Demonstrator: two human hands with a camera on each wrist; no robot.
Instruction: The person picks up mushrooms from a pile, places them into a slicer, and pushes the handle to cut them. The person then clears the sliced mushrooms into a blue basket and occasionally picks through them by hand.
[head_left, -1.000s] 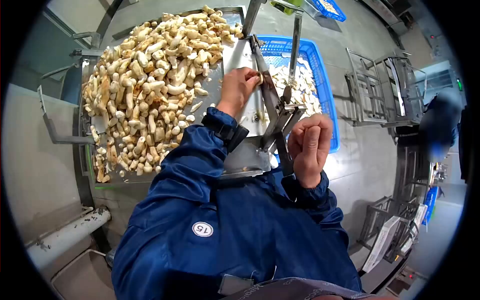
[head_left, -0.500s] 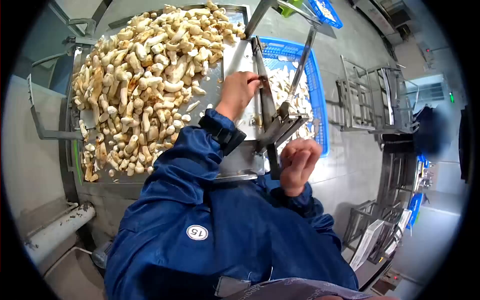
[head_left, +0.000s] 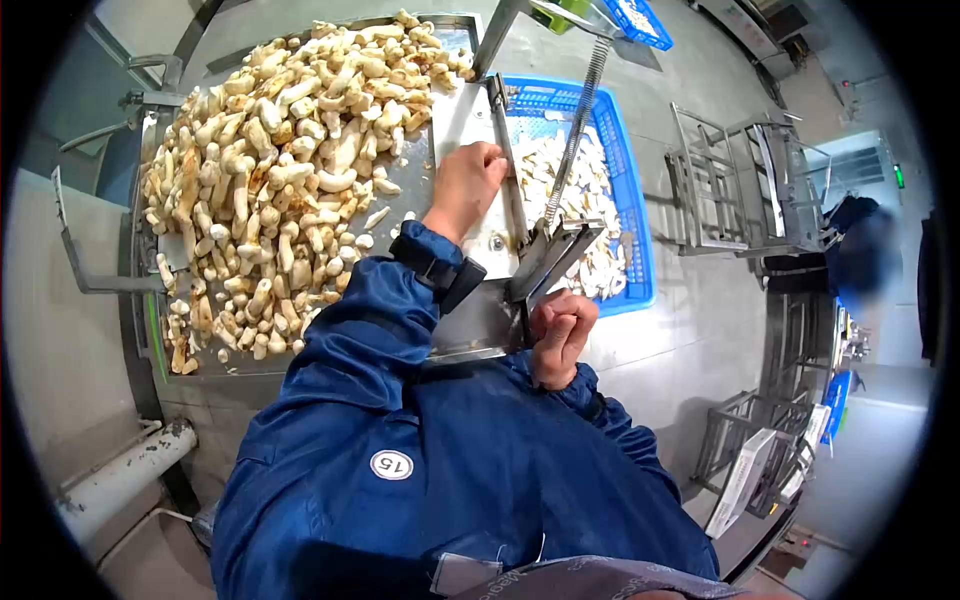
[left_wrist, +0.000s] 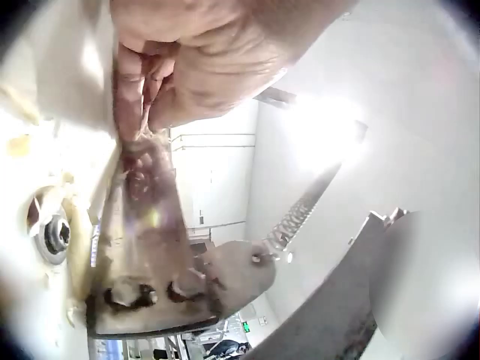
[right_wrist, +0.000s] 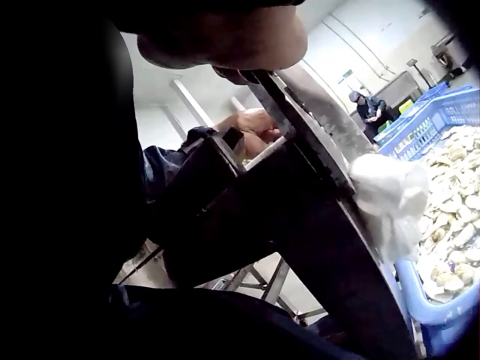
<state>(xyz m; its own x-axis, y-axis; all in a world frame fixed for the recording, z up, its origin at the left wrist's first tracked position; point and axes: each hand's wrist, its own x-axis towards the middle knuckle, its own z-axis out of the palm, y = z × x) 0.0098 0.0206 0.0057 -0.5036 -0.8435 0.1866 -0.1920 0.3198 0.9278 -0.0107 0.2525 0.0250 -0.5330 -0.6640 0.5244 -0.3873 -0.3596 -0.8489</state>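
My left hand (head_left: 467, 190) rests over the white cutting board (head_left: 470, 110) with its fingers bent. In the left wrist view its thumb and fingers pinch a mushroom piece (left_wrist: 154, 138) right at the metal blade (left_wrist: 146, 217); most of the piece is hidden by the fingers. My right hand (head_left: 563, 335) grips the end of the cutter's lever, its fingers curled round a handle that they mostly cover. A coil spring (head_left: 580, 130) rises from the lever (head_left: 555, 255). Left of the board lies a large heap of whole mushrooms (head_left: 290, 160).
A blue basket (head_left: 640, 220) of sliced mushrooms (head_left: 560, 180) stands right behind the blade. The heap sits on a metal tray (head_left: 400, 205). Metal racks (head_left: 715, 185) stand to the right, with another person (head_left: 860, 250) beyond. A second blue basket (head_left: 640, 25) is at the far top.
My right hand has come down and left with the lever, and the blade has swung down beside the board. My left hand stays at the blade. The view has shifted slightly.
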